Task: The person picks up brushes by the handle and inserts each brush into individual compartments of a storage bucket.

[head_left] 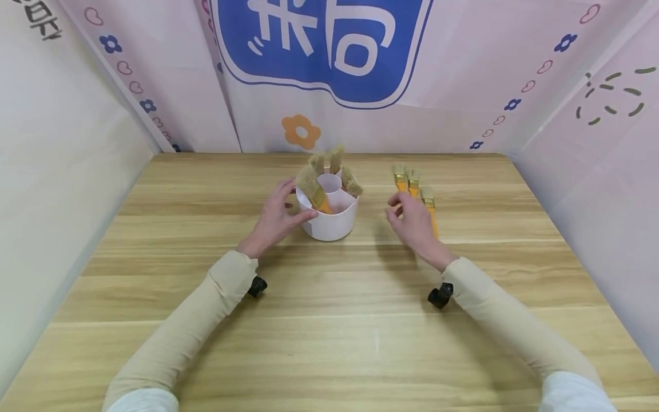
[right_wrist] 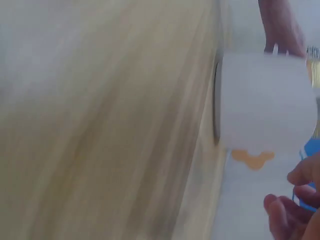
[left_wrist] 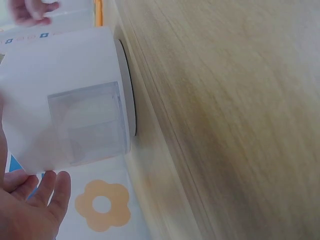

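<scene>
A white round holder (head_left: 329,228) with divided compartments stands upright on the table. Several paintbrushes (head_left: 309,182) with pale bristles lean in it, bristles up. My left hand (head_left: 274,220) grips the holder's left side, thumb at the front rim and fingers round toward the back. In the left wrist view, a clear pocket (left_wrist: 90,125) shows on the holder's wall. My right hand (head_left: 414,224) hovers to the right of the holder, fingers loosely bent with nothing between them. Just beyond and partly behind it lie three orange-handled paintbrushes (head_left: 430,205), their handles partly hidden by the hand.
The wood-grain table (head_left: 329,332) runs up to a printed backdrop (head_left: 443,126) close behind the holder. White side panels (head_left: 62,171) border it on the left and right. A black wrist camera (head_left: 440,296) hangs under the right cuff.
</scene>
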`<state>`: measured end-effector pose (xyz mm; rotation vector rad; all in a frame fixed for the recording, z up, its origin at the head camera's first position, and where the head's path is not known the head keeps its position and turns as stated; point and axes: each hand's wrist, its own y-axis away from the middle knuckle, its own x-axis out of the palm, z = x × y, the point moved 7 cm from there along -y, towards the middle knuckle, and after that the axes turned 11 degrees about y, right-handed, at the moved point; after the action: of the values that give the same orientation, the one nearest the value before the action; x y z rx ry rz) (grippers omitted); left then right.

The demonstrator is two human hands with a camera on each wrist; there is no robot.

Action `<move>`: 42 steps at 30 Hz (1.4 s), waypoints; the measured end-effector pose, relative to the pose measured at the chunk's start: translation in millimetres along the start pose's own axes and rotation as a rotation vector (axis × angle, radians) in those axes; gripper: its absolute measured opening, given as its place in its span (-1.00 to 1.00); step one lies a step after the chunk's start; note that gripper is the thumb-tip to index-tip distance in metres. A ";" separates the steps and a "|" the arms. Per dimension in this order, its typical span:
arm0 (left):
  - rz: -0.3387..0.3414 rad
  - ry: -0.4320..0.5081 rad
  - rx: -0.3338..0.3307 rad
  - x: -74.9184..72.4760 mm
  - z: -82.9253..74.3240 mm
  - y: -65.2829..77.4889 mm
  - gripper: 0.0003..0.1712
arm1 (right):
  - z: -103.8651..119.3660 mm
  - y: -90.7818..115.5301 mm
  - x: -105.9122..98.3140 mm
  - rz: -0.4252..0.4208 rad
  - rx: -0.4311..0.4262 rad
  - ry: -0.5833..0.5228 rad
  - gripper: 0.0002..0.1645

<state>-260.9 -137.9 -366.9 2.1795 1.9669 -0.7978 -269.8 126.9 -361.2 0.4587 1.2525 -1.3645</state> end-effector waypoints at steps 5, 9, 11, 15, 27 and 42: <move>-0.003 -0.009 0.004 -1.0 -1.4 0.3 -0.10 | -44.6 -7.8 5.8 0.147 0.196 0.090 -0.76; -0.001 -0.010 0.008 -1.4 -1.6 0.3 -0.08 | -72.4 -13.1 8.1 0.185 0.277 0.161 -0.73; 0.002 -0.007 0.008 -1.4 -1.7 0.6 -0.07 | -83.3 -14.8 8.8 0.193 0.318 0.183 -0.72; 0.001 -0.008 0.002 -1.4 -1.4 1.1 -0.08 | -97.8 -15.8 11.2 0.216 0.371 0.196 -0.68; 0.002 -0.015 -0.002 -1.3 -1.2 0.8 -0.08 | -115.5 -24.5 17.8 0.255 0.421 0.274 -0.74; -0.002 -0.031 0.000 -1.4 -1.8 1.4 -0.09 | -135.4 -23.8 17.7 0.420 0.528 0.064 -0.53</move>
<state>-259.1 -138.7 -365.1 2.1522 1.9552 -0.8264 -348.2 228.2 -414.1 1.0750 0.7697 -1.3073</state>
